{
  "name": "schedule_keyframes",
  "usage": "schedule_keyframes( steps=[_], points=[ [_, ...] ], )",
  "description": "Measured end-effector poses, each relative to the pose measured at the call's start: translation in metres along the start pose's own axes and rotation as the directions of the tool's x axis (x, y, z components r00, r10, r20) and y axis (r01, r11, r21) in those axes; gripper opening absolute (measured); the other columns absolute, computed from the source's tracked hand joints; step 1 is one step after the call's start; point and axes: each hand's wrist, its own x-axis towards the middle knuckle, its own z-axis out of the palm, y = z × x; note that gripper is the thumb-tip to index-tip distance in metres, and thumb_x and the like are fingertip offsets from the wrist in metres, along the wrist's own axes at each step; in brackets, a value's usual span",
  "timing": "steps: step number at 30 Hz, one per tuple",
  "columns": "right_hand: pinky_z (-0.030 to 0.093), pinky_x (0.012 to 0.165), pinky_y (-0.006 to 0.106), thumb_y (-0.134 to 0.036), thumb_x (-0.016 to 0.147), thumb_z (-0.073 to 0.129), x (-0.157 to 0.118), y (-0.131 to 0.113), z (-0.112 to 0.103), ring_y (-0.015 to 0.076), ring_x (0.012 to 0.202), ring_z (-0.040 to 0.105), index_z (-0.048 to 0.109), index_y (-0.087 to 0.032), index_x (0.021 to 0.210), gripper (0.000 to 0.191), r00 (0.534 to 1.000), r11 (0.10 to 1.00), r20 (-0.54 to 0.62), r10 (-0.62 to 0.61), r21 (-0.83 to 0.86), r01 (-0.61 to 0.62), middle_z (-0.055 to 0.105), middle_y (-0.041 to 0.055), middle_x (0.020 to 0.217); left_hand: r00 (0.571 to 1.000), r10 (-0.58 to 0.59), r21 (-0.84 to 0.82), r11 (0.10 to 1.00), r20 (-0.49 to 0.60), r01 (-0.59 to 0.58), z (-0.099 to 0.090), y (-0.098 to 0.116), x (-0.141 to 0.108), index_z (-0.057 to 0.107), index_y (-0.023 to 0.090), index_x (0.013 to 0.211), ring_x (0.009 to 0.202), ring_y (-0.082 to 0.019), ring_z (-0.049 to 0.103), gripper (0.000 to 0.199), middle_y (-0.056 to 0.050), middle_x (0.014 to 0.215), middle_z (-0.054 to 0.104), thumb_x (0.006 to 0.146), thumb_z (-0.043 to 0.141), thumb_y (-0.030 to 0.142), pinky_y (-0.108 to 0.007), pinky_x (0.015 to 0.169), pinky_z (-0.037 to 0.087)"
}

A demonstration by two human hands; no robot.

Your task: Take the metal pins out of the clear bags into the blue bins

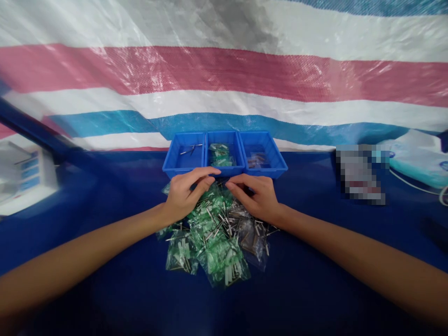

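My left hand (185,191) hovers over the far side of a pile of small bags, its index finger stretched out and its thumb a little apart from it. Nothing shows between them. Facing it, my right hand (257,196) has thumb and index fingertips close together; whatever they pinch, if anything, is too small to make out. Below the hands lie green-tinted plastic bags (210,233) with thin metal pins and white pieces inside. Clear bags (254,240) of brownish-looking pins lie on the right of the pile. Loose metal pins (227,221) are scattered across the middle.
Three joined blue bins stand behind the pile: the left bin (184,161) holds a few metal rods, the middle bin (224,172) green bags, the right bin (268,172) clear bags. A blurred-out object (360,175) and a teal-white bundle (416,161) lie right; a white box (31,182) left.
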Motion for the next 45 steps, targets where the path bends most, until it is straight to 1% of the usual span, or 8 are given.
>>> schedule_keyframes(
  steps=[3,6,15,22,29,35,41,45],
  points=[
    [0.037,0.043,0.019,-0.02,0.088,0.054,0.0002,-0.0006,-0.0004,0.0059,0.043,0.045,0.063,-0.018,0.079,0.013,1.0,1.0,0.011,0.01,0.009,-0.01,0.055,-0.0052,0.053,1.0,0.007,0.021,1.0,-0.003,-0.006,0.0003,0.0003,0.0008,0.065,0.022,0.104,0.051,-0.007,0.057,0.017,-0.001,0.074,0.07,0.093,0.053,0.025,-0.02,0.045,0.043],
    [0.036,0.043,0.019,-0.018,0.088,0.055,0.0004,-0.0012,-0.0006,0.0056,0.043,0.045,0.063,-0.017,0.079,0.011,1.0,1.0,0.013,0.011,0.019,-0.012,0.054,-0.0052,0.053,0.999,0.021,0.027,0.999,-0.03,-0.021,0.0009,0.0011,0.002,0.065,0.021,0.099,0.056,-0.009,0.061,0.014,0.0,0.068,0.068,0.091,0.057,0.027,-0.02,0.048,0.046],
    [0.036,0.042,0.018,-0.024,0.09,0.053,-0.001,0.0016,0.0012,0.006,0.041,0.042,0.062,-0.018,0.1,0.015,0.998,0.997,0.05,0.049,0.053,-0.051,0.052,-0.0068,0.052,0.999,0.036,0.034,0.999,-0.008,-0.035,0.0009,0.0043,0.0046,0.064,0.019,0.095,0.044,-0.006,0.054,0.019,0.003,0.059,0.064,0.088,0.059,0.035,-0.017,0.044,0.044],
    [0.041,0.045,0.019,-0.022,0.09,0.052,0.0001,0.0032,0.0015,0.0051,0.045,0.05,0.065,-0.019,0.093,0.014,0.994,0.997,0.084,-0.071,0.014,0.07,0.068,-0.0014,0.07,0.997,0.067,0.041,0.997,0.038,-0.069,0.0006,0.0033,0.0045,0.064,0.018,0.096,0.043,-0.006,0.056,0.023,0.003,0.059,0.066,0.087,0.059,0.039,-0.015,0.046,0.047],
    [0.045,0.047,0.019,-0.019,0.089,0.053,-0.0006,0.0008,0.0,0.0065,0.049,0.055,0.065,-0.018,0.089,0.012,0.997,0.997,0.026,-0.078,0.005,0.078,0.07,0.0,0.072,0.998,0.048,-0.005,0.999,0.031,-0.048,0.0017,0.0031,0.0043,0.064,0.018,0.096,0.043,-0.006,0.055,0.021,0.004,0.059,0.065,0.086,0.061,0.037,-0.016,0.046,0.046],
    [0.046,0.048,0.019,-0.017,0.088,0.056,-0.0006,-0.0003,-0.0006,0.007,0.047,0.054,0.066,-0.018,0.087,0.01,0.997,1.0,-0.082,-0.005,0.011,0.006,0.067,-0.0022,0.064,1.0,0.01,0.008,1.0,-0.022,-0.01,0.0021,0.0027,0.0053,0.064,0.018,0.078,0.043,-0.006,0.052,0.015,0.005,0.051,0.058,0.084,0.066,0.031,-0.018,0.043,0.043],
    [0.05,0.053,0.02,-0.015,0.086,0.058,0.0007,-0.0006,0.0005,0.0099,0.057,0.063,0.067,-0.017,0.088,0.01,0.997,0.999,-0.081,-0.02,0.04,0.023,0.072,0.0015,0.073,0.996,0.073,0.027,0.997,-0.051,-0.071,-0.0001,0.0027,0.0065,0.065,0.018,0.077,0.045,-0.007,0.053,0.012,0.002,0.059,0.065,0.085,0.065,0.027,-0.019,0.044,0.045],
    [0.049,0.051,0.022,-0.017,0.087,0.057,0.0012,-0.0004,0.0019,0.0107,0.055,0.062,0.068,-0.017,0.088,0.011,0.998,0.998,-0.046,-0.038,0.043,0.04,0.071,0.0017,0.07,0.992,0.098,0.036,0.995,-0.082,-0.095,-0.0025,0.0038,0.006,0.066,0.017,0.08,0.047,-0.006,0.054,0.009,0.001,0.064,0.067,0.085,0.065,0.024,-0.019,0.046,0.047]
  ],
)
